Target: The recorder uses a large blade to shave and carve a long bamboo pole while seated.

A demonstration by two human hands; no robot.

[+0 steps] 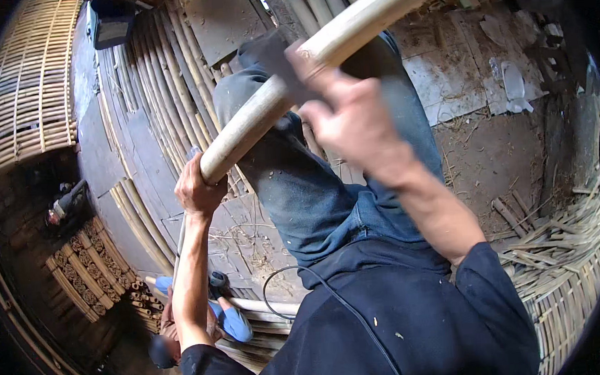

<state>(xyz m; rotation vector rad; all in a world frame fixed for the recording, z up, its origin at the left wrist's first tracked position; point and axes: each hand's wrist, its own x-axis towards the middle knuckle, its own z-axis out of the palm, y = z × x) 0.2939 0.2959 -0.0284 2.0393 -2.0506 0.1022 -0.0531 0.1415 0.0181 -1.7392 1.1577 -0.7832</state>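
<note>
A thick pale bamboo pole (248, 130) runs slantwise in front of me, from the middle left up past the top edge. My left hand (199, 188) is wrapped round its near end, from the left side. Across the pole's middle lies a dark, flat blade (286, 71), smeared by motion. My right hand (354, 112) is closed at the blade, close against the pole; the grip itself is partly hidden and blurred. Under the pole are my bent knees in blue jeans (300, 194).
Long bamboo poles (163, 79) lie on the floor ahead. Split strips (558, 247) are heaped at right, near a slatted bamboo panel (576, 322). A bamboo rack (29, 80) stands far left, bundled pieces (88, 269) below it. Another person (215, 316) is at lower left.
</note>
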